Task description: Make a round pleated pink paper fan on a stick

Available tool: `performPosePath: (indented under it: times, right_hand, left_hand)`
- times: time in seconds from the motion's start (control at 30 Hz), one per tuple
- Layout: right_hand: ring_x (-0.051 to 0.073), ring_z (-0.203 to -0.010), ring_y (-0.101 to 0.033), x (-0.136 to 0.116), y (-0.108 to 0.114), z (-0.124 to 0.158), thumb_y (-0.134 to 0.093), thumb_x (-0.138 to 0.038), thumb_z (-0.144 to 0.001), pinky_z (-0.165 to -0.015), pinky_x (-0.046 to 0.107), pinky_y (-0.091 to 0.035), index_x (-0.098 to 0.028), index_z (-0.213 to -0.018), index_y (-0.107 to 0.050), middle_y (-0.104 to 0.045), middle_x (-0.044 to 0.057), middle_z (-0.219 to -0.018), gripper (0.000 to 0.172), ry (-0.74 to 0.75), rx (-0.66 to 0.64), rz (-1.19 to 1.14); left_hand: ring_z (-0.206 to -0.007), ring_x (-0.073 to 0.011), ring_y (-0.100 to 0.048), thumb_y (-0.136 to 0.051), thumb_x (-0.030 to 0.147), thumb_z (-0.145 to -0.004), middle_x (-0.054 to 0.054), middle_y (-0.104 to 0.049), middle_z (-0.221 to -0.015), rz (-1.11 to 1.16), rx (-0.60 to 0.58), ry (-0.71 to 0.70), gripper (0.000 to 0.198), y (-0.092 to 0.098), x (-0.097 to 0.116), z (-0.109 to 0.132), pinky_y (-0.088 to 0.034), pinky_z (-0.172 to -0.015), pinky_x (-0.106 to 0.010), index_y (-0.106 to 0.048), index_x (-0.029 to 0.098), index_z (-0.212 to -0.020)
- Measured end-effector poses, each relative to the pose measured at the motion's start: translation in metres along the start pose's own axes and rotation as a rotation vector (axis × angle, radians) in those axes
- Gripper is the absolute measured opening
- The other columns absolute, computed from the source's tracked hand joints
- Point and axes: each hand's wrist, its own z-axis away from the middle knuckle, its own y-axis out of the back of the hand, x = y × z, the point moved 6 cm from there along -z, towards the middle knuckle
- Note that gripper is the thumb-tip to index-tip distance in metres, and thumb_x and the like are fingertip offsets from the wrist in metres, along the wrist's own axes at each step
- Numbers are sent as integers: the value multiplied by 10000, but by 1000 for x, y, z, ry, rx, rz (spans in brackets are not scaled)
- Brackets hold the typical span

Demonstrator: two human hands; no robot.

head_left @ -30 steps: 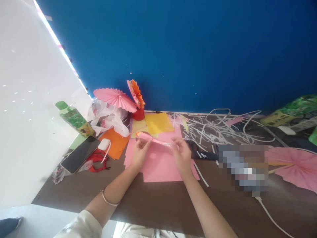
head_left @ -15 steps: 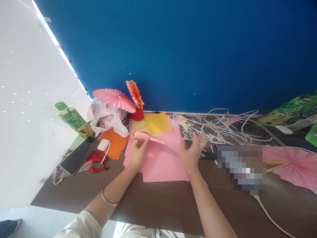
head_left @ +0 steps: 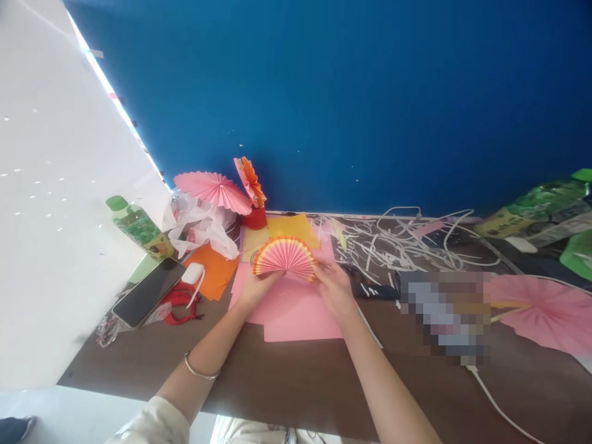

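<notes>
A pleated paper fan (head_left: 285,256), pink with a yellow and orange zigzag rim, is spread in a half circle between my hands. My left hand (head_left: 257,286) pinches its lower left edge, and my right hand (head_left: 333,285) grips the right end with fingers at the rim. Beneath them lie pink paper sheets (head_left: 300,317). Behind the fan is a yellow sheet (head_left: 296,227), partly covered. Parts of the fingers are hidden by the fan.
To the left are orange paper (head_left: 213,271), a phone (head_left: 150,291), a white earbud case (head_left: 193,273) and a green-capped bottle (head_left: 139,227). Finished pink fans (head_left: 215,190) stand behind. Paper strips and cables (head_left: 393,246) tangle at back right, near another large pink fan (head_left: 548,311).
The fan, seen as a narrow folded strip in my left hand before, is now spread out facing me. My right hand has moved left from the open air and taken its right end.
</notes>
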Motion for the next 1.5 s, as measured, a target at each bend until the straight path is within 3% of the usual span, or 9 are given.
performPosePath:
  times: [0.1,0.27,0.53,0.77,0.87,0.97,1.1,1.3,1.5]
  right_hand:
    - [199,-854,-633,0,7,-3,-737,-285,-598,-778,378,-512,-206,-840,-624,-673,43,-896,279,4,34,-4]
    - [196,-839,-637,2,14,-8,-738,-323,-584,-776,360,-503,-196,-815,-639,-679,46,-880,282,-9,8,98]
    - [217,-811,-639,-11,12,-7,-688,-393,-625,-775,369,-488,-148,-798,-644,-682,92,-842,303,26,-63,427]
    - [227,-754,-619,-91,100,-16,-538,-362,-694,-751,387,-469,-150,-807,-631,-672,108,-827,258,287,351,909]
    - [221,-678,-614,-114,115,-14,-504,-328,-684,-686,358,-461,-169,-774,-626,-671,89,-774,219,212,305,1142]
    - [215,-661,-603,-114,103,3,-496,-338,-695,-624,321,-440,-205,-685,-609,-662,63,-722,174,121,93,1364]
    - [177,-609,-579,-78,81,43,-514,-368,-723,-547,270,-409,-220,-673,-560,-626,29,-689,163,-5,-188,1500]
    - [182,-655,-580,-36,60,54,-469,-264,-768,-536,259,-363,-195,-659,-489,-582,47,-754,131,163,-190,1716]
    - [192,-635,-581,-44,57,22,-390,-105,-774,-554,271,-354,-171,-648,-478,-590,86,-673,167,150,-214,1722]
  left_hand:
    - [-1040,-296,-559,-748,180,-541,-91,-652,-1008,-61,-156,17,397,7,2,-9,-427,-906,-417,-665,185,-930]
    - [-1006,-336,-572,-666,276,-595,-122,-659,-972,291,-416,188,372,8,2,-16,-441,-849,-452,-665,157,-948]
    - [-994,-249,-581,-729,294,-616,-109,-624,-1074,11,-186,40,383,14,-2,-20,-450,-856,-341,-654,146,-961]
    - [-795,-206,-639,-736,345,-606,-101,-672,-887,216,8,48,379,32,-1,-30,-482,-766,-330,-640,107,-884]
    - [-793,-191,-639,-745,347,-591,-91,-671,-888,272,29,46,381,32,0,-31,-475,-767,-309,-644,113,-875]
    - [-771,-161,-636,-736,333,-610,-70,-670,-863,311,65,28,340,35,2,-32,-471,-757,-279,-642,120,-858]
    - [-730,-138,-633,-743,336,-599,-38,-666,-818,330,126,9,329,40,0,-33,-469,-732,-262,-622,141,-835]
    - [-827,-189,-633,-736,372,-594,-87,-654,-942,168,102,8,418,40,-12,-35,-469,-775,-314,-604,127,-906]
    - [-849,-200,-622,-733,362,-593,-104,-646,-955,2,103,-48,409,41,-15,-36,-464,-805,-334,-608,126,-904]
